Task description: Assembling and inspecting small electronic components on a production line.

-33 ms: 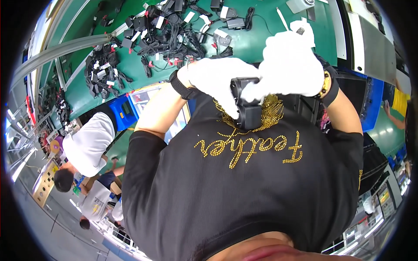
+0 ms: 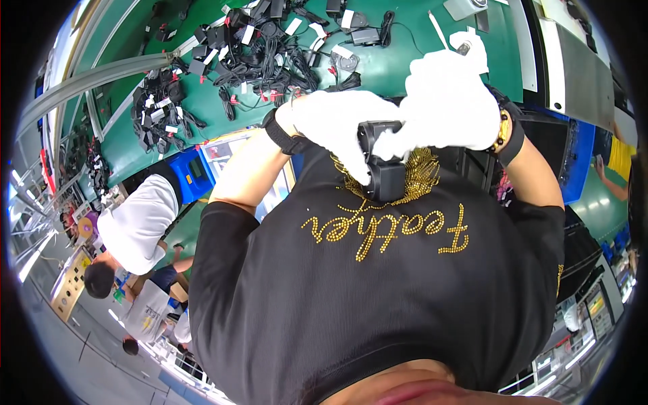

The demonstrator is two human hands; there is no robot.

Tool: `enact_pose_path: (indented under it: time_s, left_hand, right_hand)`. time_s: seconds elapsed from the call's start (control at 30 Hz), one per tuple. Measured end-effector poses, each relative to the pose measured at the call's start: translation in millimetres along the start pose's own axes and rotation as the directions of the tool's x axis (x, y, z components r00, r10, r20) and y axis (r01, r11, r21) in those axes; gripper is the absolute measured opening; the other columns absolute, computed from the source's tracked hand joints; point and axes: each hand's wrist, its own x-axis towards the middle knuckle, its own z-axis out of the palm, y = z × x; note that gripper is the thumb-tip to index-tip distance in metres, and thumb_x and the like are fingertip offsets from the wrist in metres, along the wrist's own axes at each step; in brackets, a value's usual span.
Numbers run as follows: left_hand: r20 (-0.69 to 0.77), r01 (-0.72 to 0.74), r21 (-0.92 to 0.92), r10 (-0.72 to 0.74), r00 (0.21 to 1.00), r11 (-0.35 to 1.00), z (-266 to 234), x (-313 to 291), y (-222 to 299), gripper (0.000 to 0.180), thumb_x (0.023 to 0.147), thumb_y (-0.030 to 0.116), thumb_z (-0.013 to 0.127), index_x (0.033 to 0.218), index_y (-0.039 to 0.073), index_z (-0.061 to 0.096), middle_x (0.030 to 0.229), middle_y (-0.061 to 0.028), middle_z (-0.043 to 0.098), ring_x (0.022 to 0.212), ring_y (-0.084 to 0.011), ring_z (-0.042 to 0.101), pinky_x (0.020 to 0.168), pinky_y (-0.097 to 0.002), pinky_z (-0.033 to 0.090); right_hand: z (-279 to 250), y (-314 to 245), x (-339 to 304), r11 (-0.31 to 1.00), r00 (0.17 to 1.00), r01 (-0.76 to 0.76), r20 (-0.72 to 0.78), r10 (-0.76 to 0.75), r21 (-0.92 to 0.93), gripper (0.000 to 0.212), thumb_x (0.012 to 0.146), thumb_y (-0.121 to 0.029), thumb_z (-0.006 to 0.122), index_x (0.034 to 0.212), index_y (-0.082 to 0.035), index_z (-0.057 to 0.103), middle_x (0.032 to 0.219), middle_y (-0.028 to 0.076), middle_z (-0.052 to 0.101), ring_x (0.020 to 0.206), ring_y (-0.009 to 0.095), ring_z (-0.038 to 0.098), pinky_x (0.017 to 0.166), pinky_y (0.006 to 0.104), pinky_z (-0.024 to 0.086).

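Observation:
Both my hands wear white gloves and meet in front of my chest at a black plastic device (image 2: 386,181). My left hand (image 2: 341,120) is closed around its left side, with a finger reaching down along the edge. The thumb of my right hand (image 2: 449,101) presses on the device's upper part, and the other fingers are curled. A white piece with a small grey spot (image 2: 464,48) shows at the far side of my right hand; whether it is glove or a separate thing I cannot tell. My gloves hide part of the device.
Beyond my hands, a green table (image 2: 405,61) bears a pile of black adapters and coiled cables (image 2: 270,61). A metal rail (image 2: 121,67) crosses at the left. Blue bins (image 2: 192,177) stand below the table edge. A person in white (image 2: 138,219) sits at the left.
My right hand and thumb have shifted very slightly over the device. My left hand and the device look unmoved.

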Motion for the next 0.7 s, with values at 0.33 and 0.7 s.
enact_pose_path:
  time_s: [0.33,0.7]
  left_hand:
    - [0.149,-0.167,-0.001,0.165,0.975,0.986,0,3,-17,0.058,0.056,0.022,0.086,0.106,0.004,0.061,0.095,-0.0067,0.065,0.083,-0.0168,0.061,0.077,-0.0308,0.049]
    - [0.025,-0.073,-0.066,0.075,0.997,0.995,7,-6,-15,0.053,0.056,0.019,0.084,0.102,0.005,0.062,0.081,-0.0023,0.065,0.068,-0.0107,0.059,0.063,-0.0261,0.048]
  right_hand:
    - [-13,23,-1,0.974,0.984,0.176,0.051,-0.170,-0.142,0.029,0.076,-0.032,0.067,0.087,-0.005,0.067,0.078,0.011,0.062,0.068,0.025,0.059,0.062,0.0349,0.047]
    - [-8,-17,-5,0.992,0.993,-0.105,0.053,0.108,-0.065,0.028,0.071,-0.026,0.069,0.092,-0.008,0.064,0.086,0.007,0.061,0.071,0.024,0.059,0.065,0.0334,0.048]
